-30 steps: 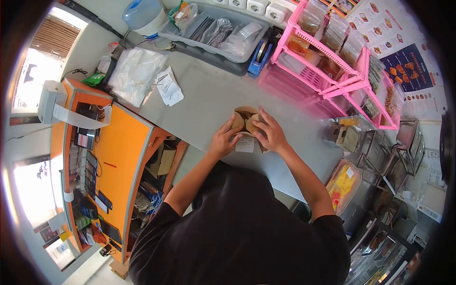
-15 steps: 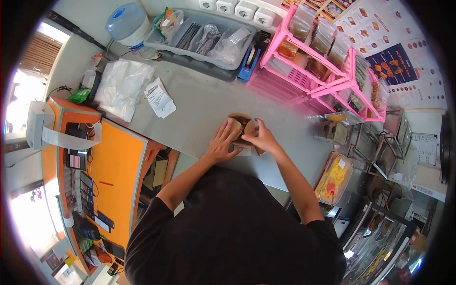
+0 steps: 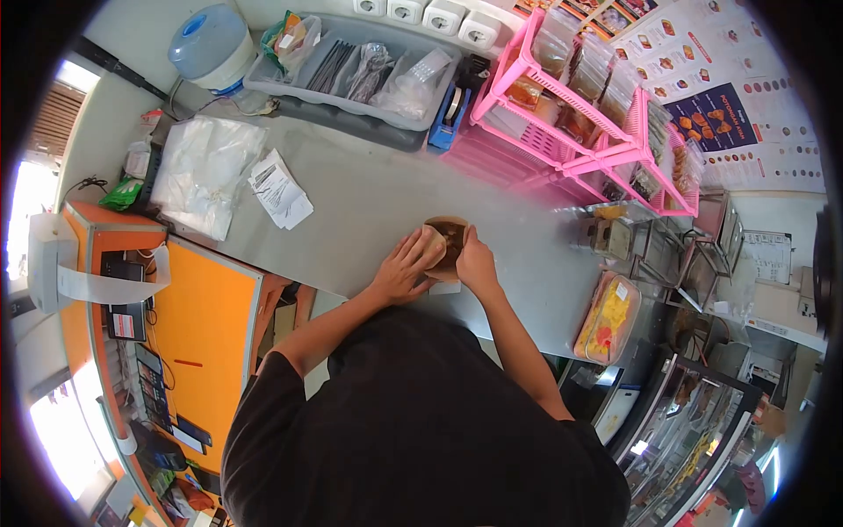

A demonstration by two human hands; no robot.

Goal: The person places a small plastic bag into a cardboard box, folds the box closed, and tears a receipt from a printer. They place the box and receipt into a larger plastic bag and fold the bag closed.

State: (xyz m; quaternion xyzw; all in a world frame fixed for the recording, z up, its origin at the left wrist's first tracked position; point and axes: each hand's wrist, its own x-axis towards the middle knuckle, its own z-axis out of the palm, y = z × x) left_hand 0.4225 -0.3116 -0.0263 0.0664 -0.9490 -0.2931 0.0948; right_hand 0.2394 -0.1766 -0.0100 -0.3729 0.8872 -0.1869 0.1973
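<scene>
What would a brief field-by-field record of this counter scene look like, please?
Setting: grey counter, seen from above
Hands: left hand lies flat, fingers spread, on a flap of the brown paper box; right hand is curled against the box's right side, grip unclear
Under box: white slip
Far side: pink rack, blue tape dispenser, grey tray
Left side: printed papers, plastic bags

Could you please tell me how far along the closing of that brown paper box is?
Done: the brown paper box stands on the counter, a white slip at its near edge. In hand: the left hand presses one flap down; the right hand grips the opposite side. Left: the middle gapes open, something dark showing, so the flaps are not yet shut.
</scene>
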